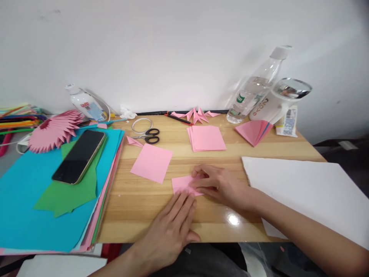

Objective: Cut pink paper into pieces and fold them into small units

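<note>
We see a small pink paper sheet [181, 183], folded and pressed flat, lying on the wooden table [135, 207] near its middle.

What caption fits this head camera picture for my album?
On a desk, the left hand and right hand press a pink paper, near a stack and scissors.

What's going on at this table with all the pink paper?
A person is working a small pink paper piece on the wooden table. The left hand lies flat with fingertips at its near edge; the right hand presses its fingers on its right part. A loose pink square, a stack of pink squares and scissors lie behind.
</note>
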`<state>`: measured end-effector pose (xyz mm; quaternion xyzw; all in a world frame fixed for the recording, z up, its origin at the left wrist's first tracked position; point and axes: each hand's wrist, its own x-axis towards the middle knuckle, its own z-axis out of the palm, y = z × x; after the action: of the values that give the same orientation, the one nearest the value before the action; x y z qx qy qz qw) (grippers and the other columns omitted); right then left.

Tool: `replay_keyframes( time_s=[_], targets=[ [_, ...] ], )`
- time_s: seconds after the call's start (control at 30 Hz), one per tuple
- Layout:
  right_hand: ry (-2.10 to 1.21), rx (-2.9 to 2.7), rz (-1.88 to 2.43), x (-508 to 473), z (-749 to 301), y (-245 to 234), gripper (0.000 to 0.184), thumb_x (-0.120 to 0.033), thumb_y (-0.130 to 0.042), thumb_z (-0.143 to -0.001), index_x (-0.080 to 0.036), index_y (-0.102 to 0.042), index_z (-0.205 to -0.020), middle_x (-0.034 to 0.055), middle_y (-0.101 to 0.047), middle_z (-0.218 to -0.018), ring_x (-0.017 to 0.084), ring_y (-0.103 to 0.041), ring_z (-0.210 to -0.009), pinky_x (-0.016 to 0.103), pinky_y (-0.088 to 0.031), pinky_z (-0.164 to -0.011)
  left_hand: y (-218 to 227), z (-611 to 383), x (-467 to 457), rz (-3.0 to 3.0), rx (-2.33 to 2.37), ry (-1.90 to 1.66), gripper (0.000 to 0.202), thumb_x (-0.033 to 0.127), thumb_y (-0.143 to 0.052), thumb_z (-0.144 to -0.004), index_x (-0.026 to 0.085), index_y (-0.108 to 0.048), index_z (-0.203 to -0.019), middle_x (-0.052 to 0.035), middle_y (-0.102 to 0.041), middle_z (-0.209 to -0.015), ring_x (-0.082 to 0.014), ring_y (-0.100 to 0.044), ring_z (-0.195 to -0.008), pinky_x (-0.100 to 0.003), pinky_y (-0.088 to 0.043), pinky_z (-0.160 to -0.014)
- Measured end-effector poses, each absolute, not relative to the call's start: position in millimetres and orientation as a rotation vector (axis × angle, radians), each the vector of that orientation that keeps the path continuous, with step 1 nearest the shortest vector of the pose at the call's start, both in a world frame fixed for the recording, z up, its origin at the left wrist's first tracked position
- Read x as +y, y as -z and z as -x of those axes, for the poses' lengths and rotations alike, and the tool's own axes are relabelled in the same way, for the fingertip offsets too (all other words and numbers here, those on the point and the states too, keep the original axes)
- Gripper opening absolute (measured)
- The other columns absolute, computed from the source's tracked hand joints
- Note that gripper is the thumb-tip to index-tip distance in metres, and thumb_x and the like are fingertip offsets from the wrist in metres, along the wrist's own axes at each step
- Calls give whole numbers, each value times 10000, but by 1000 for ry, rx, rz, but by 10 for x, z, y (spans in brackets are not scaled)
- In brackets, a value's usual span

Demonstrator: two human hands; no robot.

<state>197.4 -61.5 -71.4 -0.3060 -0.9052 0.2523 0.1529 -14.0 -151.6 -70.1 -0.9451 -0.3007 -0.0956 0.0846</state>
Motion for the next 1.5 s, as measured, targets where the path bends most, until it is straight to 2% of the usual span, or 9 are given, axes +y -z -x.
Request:
replay_keyframes(
  time_s=[0.17, 0.47, 0.77, 1.03, 1.27, 1.5],
  targets=[
    [-736, -2620, 893, -591, -1966, 719, 241, -223, -539, -866, -243, -663, -1073, 78, -592, -1050, 147, -595, -829, 283, -478, -716, 726, 166, -1506, 2830, -936, 277, 545, 449, -377, -906, 21, -511, -1214, -169, -506, -1313, -310, -411, -1257, -411, -383, -1030],
    [-770, -2645, 909, -567, -1939, 672, 220, -248, -499, -893, -239, -693, -997, 65, -592, -1018, 125, -585, -777, 256, -449, -686, 743, 165, -1502, 2831, -929, 243, 595, 488, -381, -890, 7, -496, -1222, -191, -493, -1316, -323, -383, -1269, -418, -395, -1019],
    [-777, -2644, 922, -560, -1934, 688, 215, -250, -500, -890, -237, -700, -967, 59, -584, -1030, 116, -575, -770, 250, -451, -684, 779, 183, -1522, 2848, -961, 263, 595, 477, -419, -880, 5, -481, -1237, -197, -458, -1348, -331, -282, -1320, -434, -362, -1047],
    [-766, -2643, 914, -563, -1923, 661, 240, -260, -486, -896, -207, -713, -837, 64, -605, -948, 123, -569, -763, 242, -435, -645, 755, 185, -1506, 2880, -980, 253, 591, 474, -414, -882, 16, -474, -1251, -188, -449, -1358, -310, -229, -1344, -421, -359, -1054],
    [-785, -2625, 890, -545, -1927, 675, 204, -249, -514, -881, -212, -710, -838, 65, -603, -954, 127, -576, -776, 251, -445, -661, 748, 183, -1493, 2889, -969, 260, 582, 472, -420, -877, 19, -493, -1236, -189, -479, -1335, -332, -359, -1286, -424, -394, -1020],
    [-801, -2615, 848, -529, -1940, 698, 174, -228, -541, -865, -206, -709, -824, 56, -590, -959, 126, -566, -799, 243, -434, -662, 648, 246, -1291, 2983, -882, 279, 498, 447, -367, -909, 76, -552, -1185, -119, -568, -1266, -252, -495, -1202, -420, -380, -1032]
  ],
)
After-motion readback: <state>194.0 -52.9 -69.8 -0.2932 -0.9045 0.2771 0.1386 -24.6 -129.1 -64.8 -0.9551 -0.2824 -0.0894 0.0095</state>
